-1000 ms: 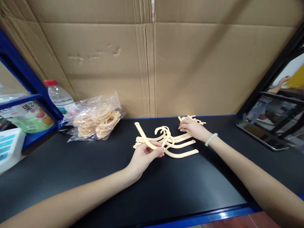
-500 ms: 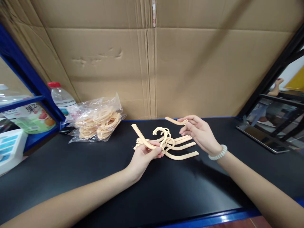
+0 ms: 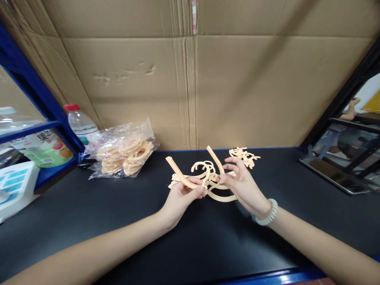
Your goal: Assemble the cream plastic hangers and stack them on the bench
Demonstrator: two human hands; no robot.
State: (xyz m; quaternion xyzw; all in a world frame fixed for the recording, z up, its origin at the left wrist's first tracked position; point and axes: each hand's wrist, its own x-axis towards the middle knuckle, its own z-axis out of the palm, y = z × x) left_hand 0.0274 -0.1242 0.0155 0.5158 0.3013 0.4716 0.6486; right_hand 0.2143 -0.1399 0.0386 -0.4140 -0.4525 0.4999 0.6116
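Observation:
Pinched in my left hand (image 3: 179, 200) is a cream hanger part (image 3: 179, 173), one curved arm pointing up and left, with what looks like a hook at its inner end. My right hand (image 3: 245, 186) grips a separate hanger arm (image 3: 215, 158) by its lower end, its other end pointing up. The lower end is close to the hook joint; whether they touch cannot be made out. Behind and under both hands lie several cream hangers (image 3: 221, 197) with hooks, partly covered by my fingers. Past my right hand is a heap of small cream hanger pieces (image 3: 244, 156).
A clear plastic bag (image 3: 142, 134) full of cream parts lies at the back left, beside a red-capped bottle (image 3: 81, 124). A white tray with blue compartments (image 3: 14, 182) is far left. A dark flat device (image 3: 334, 176) lies right. Cardboard (image 3: 133, 87) walls off the back.
My right hand has moved left and down, bringing the loose hanger arm near the left-hand part and tilting it upright. The small-piece heap is now uncovered. My left hand has barely moved.

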